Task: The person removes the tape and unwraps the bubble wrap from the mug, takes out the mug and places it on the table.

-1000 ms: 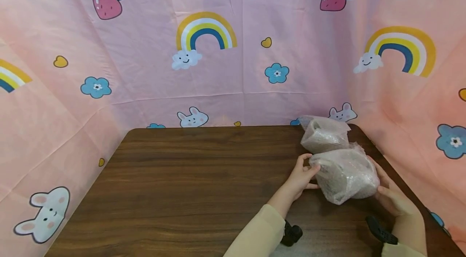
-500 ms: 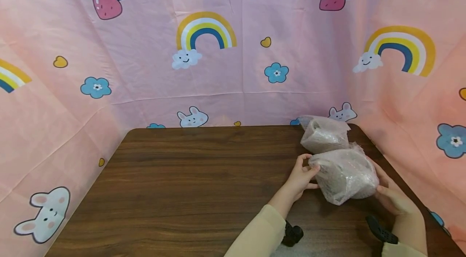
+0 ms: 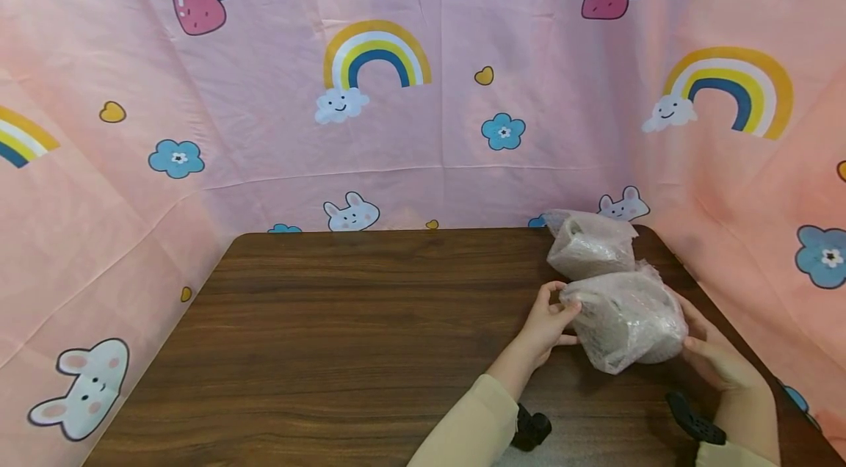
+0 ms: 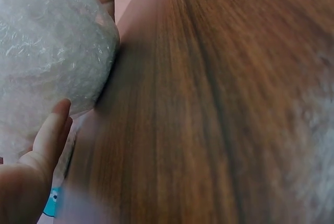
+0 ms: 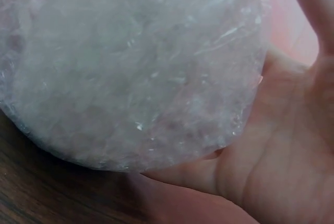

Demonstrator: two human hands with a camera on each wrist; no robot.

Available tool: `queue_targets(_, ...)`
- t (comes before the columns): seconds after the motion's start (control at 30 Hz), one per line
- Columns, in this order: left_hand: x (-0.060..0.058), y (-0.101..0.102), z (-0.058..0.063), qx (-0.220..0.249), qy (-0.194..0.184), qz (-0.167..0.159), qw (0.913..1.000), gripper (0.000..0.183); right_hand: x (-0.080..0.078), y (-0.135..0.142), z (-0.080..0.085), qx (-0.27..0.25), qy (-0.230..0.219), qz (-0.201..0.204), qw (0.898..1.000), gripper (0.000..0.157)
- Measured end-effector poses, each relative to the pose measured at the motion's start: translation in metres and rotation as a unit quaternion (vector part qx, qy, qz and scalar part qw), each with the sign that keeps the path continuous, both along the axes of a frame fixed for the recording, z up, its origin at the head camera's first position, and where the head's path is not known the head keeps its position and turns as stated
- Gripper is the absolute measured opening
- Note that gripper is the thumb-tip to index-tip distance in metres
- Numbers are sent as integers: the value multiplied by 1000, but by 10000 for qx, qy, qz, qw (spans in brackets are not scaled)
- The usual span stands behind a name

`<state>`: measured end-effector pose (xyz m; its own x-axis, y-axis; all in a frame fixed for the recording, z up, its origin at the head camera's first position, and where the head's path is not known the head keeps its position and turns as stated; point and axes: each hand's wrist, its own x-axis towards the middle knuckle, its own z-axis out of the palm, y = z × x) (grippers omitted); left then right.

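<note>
A bubble-wrapped bundle [image 3: 631, 324] sits at the right of the table, between both hands. What lies inside the wrap cannot be made out. At its left corner, my left hand [image 3: 545, 324] pinches the wrap with thumb and fingers. My right hand [image 3: 717, 357] holds the opposite side, thumb in front and fingers partly hidden behind. In the right wrist view, the palm of the right hand [image 5: 276, 145] lies close against the bundle [image 5: 130, 78]. Just behind stands a second bubble-wrapped bundle [image 3: 590, 245], untouched by either hand.
The dark wood-grain table [image 3: 370, 335] stretches away to the left. Its right edge runs close beside the right hand. A pink cloth [image 3: 264, 85] printed with rainbows, strawberries and rabbits hangs around the back and sides. A greyish patch [image 3: 562, 452] shows near the front.
</note>
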<state>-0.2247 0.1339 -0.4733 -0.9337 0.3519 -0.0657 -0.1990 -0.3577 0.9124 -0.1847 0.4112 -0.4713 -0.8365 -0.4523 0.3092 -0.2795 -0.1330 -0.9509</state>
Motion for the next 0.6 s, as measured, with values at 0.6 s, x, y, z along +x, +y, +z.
queue_targets(0.6, 5, 1, 6, 145, 44, -13, 9999, 30, 0, 4, 7, 78, 101, 96, 9999, 63)
